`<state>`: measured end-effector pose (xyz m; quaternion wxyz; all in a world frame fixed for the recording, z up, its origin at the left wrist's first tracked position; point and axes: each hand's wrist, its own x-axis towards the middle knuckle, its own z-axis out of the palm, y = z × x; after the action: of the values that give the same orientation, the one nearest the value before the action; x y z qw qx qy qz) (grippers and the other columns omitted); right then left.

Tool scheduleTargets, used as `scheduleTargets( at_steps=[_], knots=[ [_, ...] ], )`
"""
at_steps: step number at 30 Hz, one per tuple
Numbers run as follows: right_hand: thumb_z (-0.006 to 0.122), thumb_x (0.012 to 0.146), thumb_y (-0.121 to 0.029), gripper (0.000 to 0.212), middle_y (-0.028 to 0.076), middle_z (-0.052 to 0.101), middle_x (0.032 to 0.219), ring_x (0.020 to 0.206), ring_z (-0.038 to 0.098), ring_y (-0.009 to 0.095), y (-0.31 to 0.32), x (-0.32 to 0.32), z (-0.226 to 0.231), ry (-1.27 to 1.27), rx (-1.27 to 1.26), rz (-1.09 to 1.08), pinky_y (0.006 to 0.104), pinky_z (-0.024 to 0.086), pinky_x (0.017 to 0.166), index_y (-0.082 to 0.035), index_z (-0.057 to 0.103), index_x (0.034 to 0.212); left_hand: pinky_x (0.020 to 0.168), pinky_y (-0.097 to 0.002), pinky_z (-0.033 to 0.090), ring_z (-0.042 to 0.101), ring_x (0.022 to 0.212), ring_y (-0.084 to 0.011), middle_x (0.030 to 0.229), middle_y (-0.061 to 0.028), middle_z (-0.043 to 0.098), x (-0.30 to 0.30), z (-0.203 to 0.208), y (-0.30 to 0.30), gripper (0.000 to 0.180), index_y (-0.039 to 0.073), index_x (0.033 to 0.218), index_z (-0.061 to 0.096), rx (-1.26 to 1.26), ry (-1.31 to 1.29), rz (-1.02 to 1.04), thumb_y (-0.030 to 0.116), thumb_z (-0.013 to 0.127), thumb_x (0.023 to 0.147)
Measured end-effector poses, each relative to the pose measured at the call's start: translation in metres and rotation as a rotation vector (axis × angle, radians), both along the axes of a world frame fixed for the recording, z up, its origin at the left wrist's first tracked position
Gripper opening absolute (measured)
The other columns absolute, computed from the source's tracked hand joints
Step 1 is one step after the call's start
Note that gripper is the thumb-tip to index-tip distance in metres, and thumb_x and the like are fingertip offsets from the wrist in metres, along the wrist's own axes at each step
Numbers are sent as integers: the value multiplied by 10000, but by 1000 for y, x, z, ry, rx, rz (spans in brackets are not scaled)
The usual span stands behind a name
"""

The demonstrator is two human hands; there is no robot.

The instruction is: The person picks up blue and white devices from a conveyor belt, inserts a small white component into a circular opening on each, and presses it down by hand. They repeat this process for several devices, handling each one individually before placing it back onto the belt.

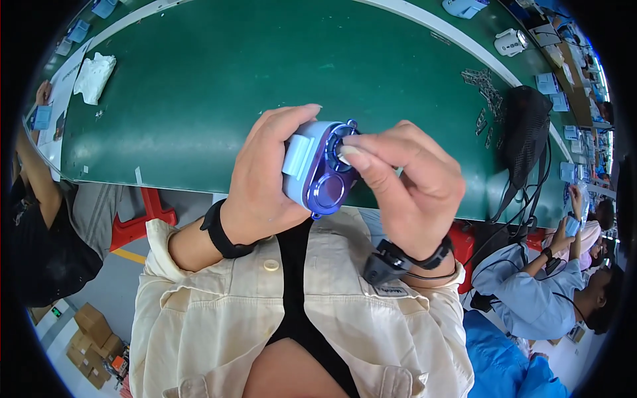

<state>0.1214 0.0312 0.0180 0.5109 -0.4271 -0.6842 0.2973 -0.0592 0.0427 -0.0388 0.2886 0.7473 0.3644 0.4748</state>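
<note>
My left hand (265, 166) is wrapped round a small light-blue device (318, 166) and holds it up over the near edge of the green table (219, 79). The device has a shiny purple-blue face with two round, lens-like rings and a small loop at each end. A light-blue clip sticks out on its left side. At the upper ring, the thumb and forefinger of my right hand (411, 179) are pinched together. Something small and pale may be between those fingertips, but I cannot make it out.
A crumpled white bag (95, 78) lies at the far left. Small metal pieces (488, 93) are scattered at the right, beside a black mesh bag (526, 126) with straps and cables. A white cylinder (511, 42) stands farther back. Co-workers sit on both sides; cardboard boxes (93, 338) are stacked lower left.
</note>
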Motion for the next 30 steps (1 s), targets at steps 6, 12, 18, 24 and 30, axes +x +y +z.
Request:
scheduleTargets(
  at_steps=[6, 12, 18, 24, 30],
  knots=[
    [700, 761, -79, 120, 57, 648, 808, 713, 617, 230, 10, -9, -37, 19, 308, -123, 350, 472, 617, -109, 716, 876, 990, -374, 433, 541, 1149, -274, 1259, -153, 527, -4, -4, -5, 760, -11, 1337, 431, -153, 79, 98, 195, 824, 720],
    [739, 753, -132, 100, 66, 635, 840, 751, 622, 200, 17, -16, -44, 378, 61, -162, 319, 493, 677, -72, 696, 819, 1025, -376, 376, 500, 1187, -278, 1310, -175, 476, -7, -15, -3, 687, -51, 1340, 400, -135, 90, 84, 84, 767, 776],
    [743, 776, -146, 253, 82, 684, 900, 819, 656, 177, 12, 12, -29, 624, -644, 469, 310, 534, 759, 17, 708, 966, 1033, -369, 359, 475, 1196, -265, 1305, -167, 460, -11, -22, -4, 667, -32, 1344, 392, -34, 79, -40, 55, 748, 788],
    [725, 799, -126, 300, 114, 706, 947, 849, 669, 166, 16, -2, -37, 543, -433, 396, 290, 540, 746, 32, 696, 1052, 1037, -381, 345, 458, 1202, -275, 1309, -161, 428, -16, -29, -2, 723, -30, 1356, 356, -30, -5, -24, 124, 766, 781],
    [732, 800, -115, 260, 114, 716, 968, 880, 668, 157, -12, -12, -12, 778, -665, 436, 268, 528, 793, 29, 710, 1016, 1041, -379, 339, 453, 1202, -278, 1304, -162, 422, -22, -16, -24, 731, -25, 1346, 366, -4, -53, -7, 131, 781, 764]
  ],
)
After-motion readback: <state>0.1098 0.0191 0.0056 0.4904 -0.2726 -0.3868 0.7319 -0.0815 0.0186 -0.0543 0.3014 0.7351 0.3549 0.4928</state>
